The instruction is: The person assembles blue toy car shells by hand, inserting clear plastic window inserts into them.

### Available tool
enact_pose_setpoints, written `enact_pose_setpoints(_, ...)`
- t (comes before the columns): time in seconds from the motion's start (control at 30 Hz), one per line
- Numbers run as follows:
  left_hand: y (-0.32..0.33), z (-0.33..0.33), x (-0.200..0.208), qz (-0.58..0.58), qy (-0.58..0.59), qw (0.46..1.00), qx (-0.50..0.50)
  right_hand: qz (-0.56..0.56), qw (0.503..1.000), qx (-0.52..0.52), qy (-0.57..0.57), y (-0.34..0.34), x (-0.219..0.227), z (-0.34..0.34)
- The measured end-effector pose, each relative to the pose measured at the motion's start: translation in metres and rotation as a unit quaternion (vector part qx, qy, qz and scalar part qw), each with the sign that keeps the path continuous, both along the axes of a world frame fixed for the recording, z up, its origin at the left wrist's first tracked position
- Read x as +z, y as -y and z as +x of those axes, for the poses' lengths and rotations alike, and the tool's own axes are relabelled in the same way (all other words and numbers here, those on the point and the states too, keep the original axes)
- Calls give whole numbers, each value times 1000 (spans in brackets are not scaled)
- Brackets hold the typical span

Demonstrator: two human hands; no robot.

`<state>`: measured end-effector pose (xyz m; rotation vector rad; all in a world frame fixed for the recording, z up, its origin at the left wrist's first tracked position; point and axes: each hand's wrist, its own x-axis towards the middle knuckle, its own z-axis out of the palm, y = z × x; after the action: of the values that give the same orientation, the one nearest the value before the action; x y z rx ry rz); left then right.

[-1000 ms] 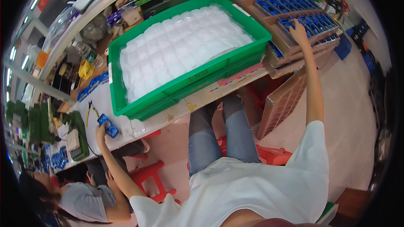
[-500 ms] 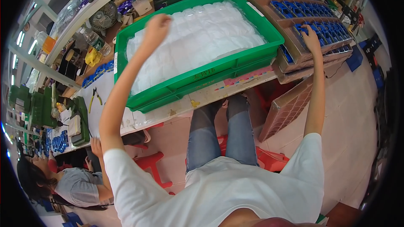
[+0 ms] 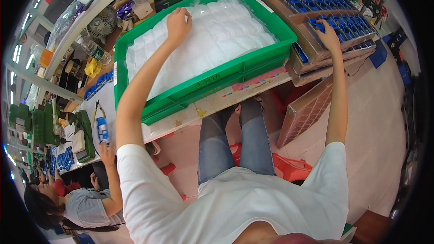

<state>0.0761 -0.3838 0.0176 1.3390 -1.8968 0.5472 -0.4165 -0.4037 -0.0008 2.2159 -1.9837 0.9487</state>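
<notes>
A green plastic crate [image 3: 212, 82] in front of me is filled with white, soft-looking packs in clear plastic [image 3: 221, 31]. Over its far left part is my left hand [image 3: 179, 26], its fingers curled in; whatever they hold, if anything, cannot be made out. To the right, my right hand [image 3: 329, 38] reaches into a brown compartment tray [image 3: 323, 54] holding rows of blue pieces with greyish parts. Its thumb and fingers close around a blue piece [image 3: 319, 25] at the tray's left end, partly hidden by the hand.
Yellow-handled pliers [image 3: 96, 112] lie on the table at left, where a co-worker's hand [image 3: 106, 153] touches a blue packaged item [image 3: 102, 129]. Beyond stand a bottle [image 3: 95, 49] and a fan [image 3: 102, 21]. A brown divided tray [image 3: 305, 113] leans below the table; red stools [image 3: 289, 167] stand underneath.
My left hand has come down and slightly right over the white packs. My right hand stays at the tray's left end. A blue packaged item now lies by the pliers, under the co-worker's hand.
</notes>
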Motion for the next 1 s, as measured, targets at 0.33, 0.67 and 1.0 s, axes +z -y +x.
enact_pose_setpoints(0.33, -206, -20, 55, -205, 360, 910, -12, -138, 988, 31, 64, 1, 3, -4)
enact_pose_setpoints(0.67, -320, -43, 37, -201, 349, 915, -15, -422, 885, 6, 199, -37, 26, 8)
enact_pose_setpoints(1.0, -342, -68, 22, -169, 268, 949, -11, 146, 511, 372, 761, -299, 6, 175)
